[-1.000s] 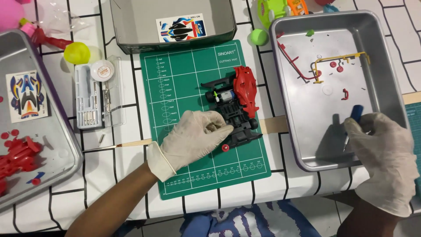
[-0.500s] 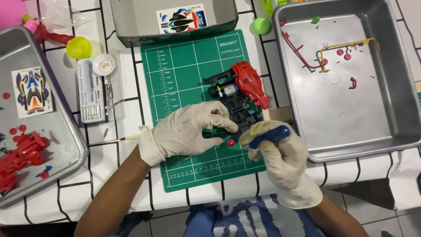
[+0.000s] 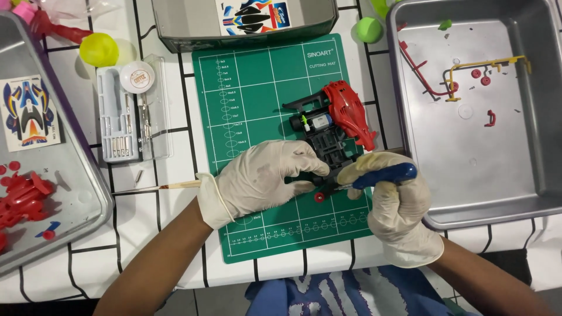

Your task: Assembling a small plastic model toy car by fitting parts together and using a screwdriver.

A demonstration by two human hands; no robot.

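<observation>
A small model car with a black chassis and a red body shell lies on a green cutting mat. My left hand, in a white glove, grips the near end of the chassis and pins it to the mat. My right hand, also gloved, holds a blue-handled screwdriver whose tip points left at the chassis near a small red wheel part.
A metal tray at right holds red and yellow plastic sprue pieces. A left tray has red parts and a sticker sheet. A clear bit case, yellow ball, green ball and grey box sit behind.
My right hand left the right tray with the blue screwdriver and came to the car's near end. The left hand stays on the chassis.
</observation>
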